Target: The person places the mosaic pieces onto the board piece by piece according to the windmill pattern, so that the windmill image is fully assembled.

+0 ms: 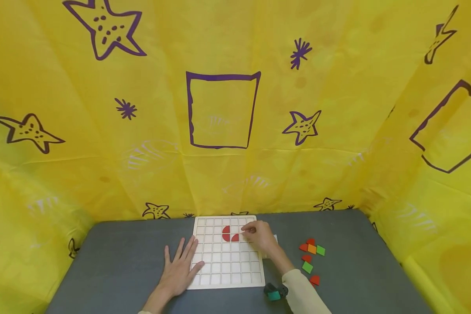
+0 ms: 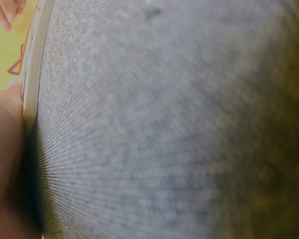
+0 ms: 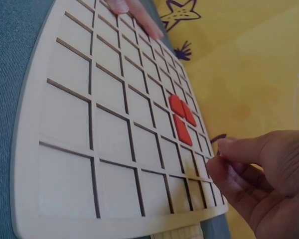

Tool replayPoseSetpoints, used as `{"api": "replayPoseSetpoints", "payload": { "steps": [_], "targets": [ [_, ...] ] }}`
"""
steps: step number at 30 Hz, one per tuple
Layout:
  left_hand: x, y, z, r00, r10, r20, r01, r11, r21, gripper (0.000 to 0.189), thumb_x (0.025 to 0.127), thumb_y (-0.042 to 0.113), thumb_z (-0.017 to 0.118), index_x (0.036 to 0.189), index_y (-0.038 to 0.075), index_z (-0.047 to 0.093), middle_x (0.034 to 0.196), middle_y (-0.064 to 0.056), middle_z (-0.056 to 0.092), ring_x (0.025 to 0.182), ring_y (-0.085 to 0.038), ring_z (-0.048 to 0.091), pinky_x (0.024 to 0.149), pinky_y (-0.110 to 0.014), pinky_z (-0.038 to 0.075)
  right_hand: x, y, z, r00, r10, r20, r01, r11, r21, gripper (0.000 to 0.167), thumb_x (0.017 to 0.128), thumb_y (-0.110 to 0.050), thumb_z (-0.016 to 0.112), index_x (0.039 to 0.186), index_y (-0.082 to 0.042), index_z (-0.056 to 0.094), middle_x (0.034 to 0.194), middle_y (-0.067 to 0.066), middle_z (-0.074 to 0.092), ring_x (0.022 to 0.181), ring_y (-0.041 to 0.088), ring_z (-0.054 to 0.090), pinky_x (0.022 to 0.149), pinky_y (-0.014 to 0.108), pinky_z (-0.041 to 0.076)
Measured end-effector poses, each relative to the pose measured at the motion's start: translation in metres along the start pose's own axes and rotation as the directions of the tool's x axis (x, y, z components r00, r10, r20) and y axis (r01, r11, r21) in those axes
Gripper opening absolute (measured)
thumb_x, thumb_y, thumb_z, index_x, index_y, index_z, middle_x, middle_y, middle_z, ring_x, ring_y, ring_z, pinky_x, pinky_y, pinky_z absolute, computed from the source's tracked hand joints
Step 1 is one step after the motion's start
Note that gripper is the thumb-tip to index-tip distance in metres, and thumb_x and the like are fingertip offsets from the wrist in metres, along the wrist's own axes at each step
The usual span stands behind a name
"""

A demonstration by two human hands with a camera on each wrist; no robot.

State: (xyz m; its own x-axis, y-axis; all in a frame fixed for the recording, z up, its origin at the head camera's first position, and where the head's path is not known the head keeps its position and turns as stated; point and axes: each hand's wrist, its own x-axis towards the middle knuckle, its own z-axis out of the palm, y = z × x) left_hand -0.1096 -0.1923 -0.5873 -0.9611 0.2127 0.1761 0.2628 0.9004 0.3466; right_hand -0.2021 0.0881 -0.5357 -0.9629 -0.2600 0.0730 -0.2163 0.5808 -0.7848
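Head camera: three red quarter-round pieces [image 1: 226,237] sit in neighbouring cells toward the far side of a pale gridded board [image 1: 225,266] on a dark grey worktop [image 1: 121,261], a person's right hand [image 1: 260,235] poised just beside them. That hand's grip is narrow, thumb and forefinger close at the tips; from here I cannot tell whether anything is pinched between them. The left hand [image 1: 178,274] has a wide grip, its fingers spread and its thumb lying across the board's left edge. The pieces look light, stiff and hardly fragile, and their smooth faces could slip under a dry fingertip. They seem best taken by their edges, at a corner, between finger and thumb. The board, too, appears rigid and fairly light, apt to slide if nudged; its outer rim offers the surest hold. Up close, the pieces are a flat, even red, with straight sides and one rounded, and what look like low walls divide the cells. To the right of the board lie more small shapes, among them an orange square [image 1: 312,249], a green square [image 1: 320,250] and loose red pieces [image 1: 315,280], before a yellow cloth [image 1: 220,174] printed with stars.
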Motion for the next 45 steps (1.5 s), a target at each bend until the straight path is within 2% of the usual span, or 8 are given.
{"api": "replayPoseSetpoints", "payload": {
  "steps": [4,8,17,22,31,40,45],
  "targets": [
    [0.000,0.004,-0.005,1.000,-0.012,0.022,0.013,1.000,-0.021,0.069,0.098,0.050,0.051,0.152,0.009,0.036,0.159,-0.009,0.031,0.144,-0.042,0.023,0.107,-0.073,-0.002,-0.002,0.002,-0.008,0.999,-0.030,-0.013,0.029,1.000,-0.003,0.010,0.087,-0.004,0.073,0.095,-0.002,0.077,0.087,0.003,0.072,0.074,0.012,0.061,0.066,0.027,0.053],
    [0.001,0.004,-0.004,0.999,-0.025,0.041,0.025,1.000,-0.012,0.069,0.099,0.051,0.049,0.153,0.010,0.035,0.159,-0.009,0.029,0.145,-0.041,0.022,0.107,-0.073,-0.003,-0.005,0.007,-0.018,0.998,-0.058,-0.012,0.058,0.998,-0.014,0.010,0.088,-0.004,0.072,0.096,-0.002,0.076,0.088,0.003,0.072,0.076,0.013,0.063,0.066,0.027,0.054],
    [0.001,0.004,-0.006,0.998,-0.035,0.052,0.034,0.999,0.012,0.071,0.099,0.053,0.047,0.153,0.011,0.033,0.160,-0.007,0.027,0.146,-0.039,0.021,0.108,-0.072,-0.002,-0.011,0.024,-0.045,0.999,0.006,-0.051,-0.007,1.000,-0.019,0.011,0.088,-0.005,0.072,0.098,-0.004,0.076,0.090,0.002,0.072,0.078,0.014,0.064,0.069,0.028,0.055],
    [0.002,0.003,-0.005,0.997,-0.036,0.061,0.035,0.999,0.026,0.071,0.099,0.054,0.045,0.154,0.011,0.032,0.161,-0.006,0.026,0.146,-0.039,0.020,0.108,-0.072,-0.002,-0.013,0.028,-0.058,0.998,-0.002,-0.064,-0.001,0.999,-0.046,0.010,0.087,-0.003,0.072,0.097,-0.003,0.075,0.090,0.001,0.072,0.078,0.014,0.064,0.070,0.028,0.054],
    [0.002,0.003,-0.006,0.997,-0.037,0.064,0.036,0.999,0.020,0.071,0.099,0.054,0.045,0.155,0.011,0.031,0.161,-0.006,0.025,0.147,-0.039,0.019,0.108,-0.072,-0.003,-0.017,0.034,-0.074,0.990,0.006,-0.143,-0.016,0.998,-0.067,0.011,0.085,-0.004,0.074,0.096,-0.006,0.076,0.091,0.001,0.072,0.079,0.017,0.064,0.068,0.029,0.053],
    [0.002,0.003,-0.006,0.995,-0.046,0.084,0.044,0.999,0.027,0.072,0.099,0.055,0.044,0.155,0.012,0.030,0.161,-0.005,0.024,0.147,-0.038,0.018,0.108,-0.072,-0.003,-0.023,0.047,-0.095,0.989,0.016,-0.149,-0.036,0.991,-0.130,0.014,0.087,-0.006,0.073,0.101,-0.003,0.074,0.097,0.006,0.072,0.088,0.025,0.067,0.077,0.040,0.056],
    [0.002,0.002,-0.005,0.997,-0.042,0.072,0.040,0.999,0.023,0.071,0.099,0.054,0.045,0.154,0.011,0.032,0.161,-0.006,0.026,0.147,-0.039,0.019,0.108,-0.072,-0.002,-0.032,0.058,-0.107,0.992,0.021,-0.124,-0.038,0.990,-0.133,0.016,0.088,-0.006,0.072,0.103,-0.002,0.073,0.098,0.006,0.072,0.088,0.024,0.067,0.078,0.040,0.056]
  ]
}}
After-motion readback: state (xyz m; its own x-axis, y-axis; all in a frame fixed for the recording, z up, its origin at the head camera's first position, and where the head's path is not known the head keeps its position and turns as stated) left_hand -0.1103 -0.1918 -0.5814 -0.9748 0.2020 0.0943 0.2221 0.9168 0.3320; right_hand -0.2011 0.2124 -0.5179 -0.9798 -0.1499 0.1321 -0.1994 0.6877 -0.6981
